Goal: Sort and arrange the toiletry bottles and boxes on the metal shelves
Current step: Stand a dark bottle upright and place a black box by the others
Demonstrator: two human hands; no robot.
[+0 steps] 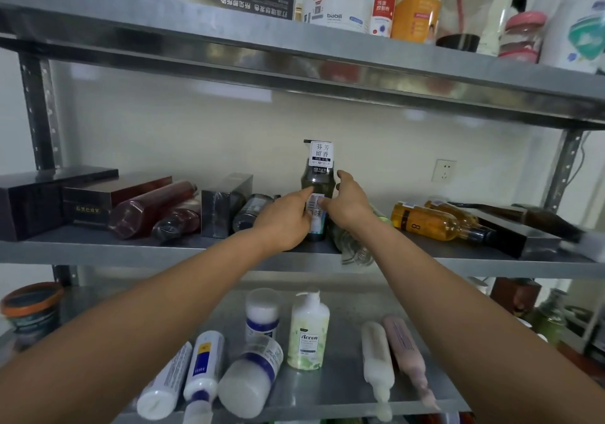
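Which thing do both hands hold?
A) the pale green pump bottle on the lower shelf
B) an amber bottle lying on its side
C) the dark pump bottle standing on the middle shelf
C: the left hand and right hand both hold the dark pump bottle, upright on the middle shelf.

A pale wall fills the background. Low on its right part sits 1 white socket with 5 holes. Further right, a thin dark cable runs down the wall.
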